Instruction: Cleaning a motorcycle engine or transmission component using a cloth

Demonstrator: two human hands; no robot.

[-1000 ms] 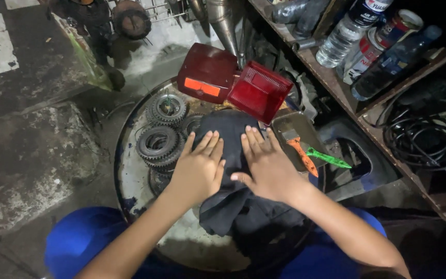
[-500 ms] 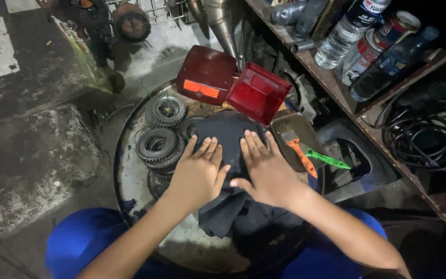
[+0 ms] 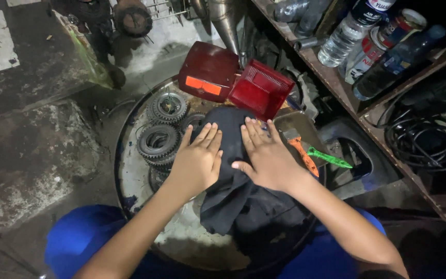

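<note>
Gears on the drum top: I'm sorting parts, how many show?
3: one gear at the rear left, one gear nearer, one partly behind the left hand. The cloth may hide more.

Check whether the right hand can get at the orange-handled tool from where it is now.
Probably yes. The right hand lies flat on the dark cloth, and the orange-handled tool lies uncovered just beside it on the drum top, nothing between.

Black cloth (image 3: 233,181); red lamp covers (image 3: 233,82), one with orange patch; orange-handled tool (image 3: 301,153); green-handled tool (image 3: 329,157)
</note>
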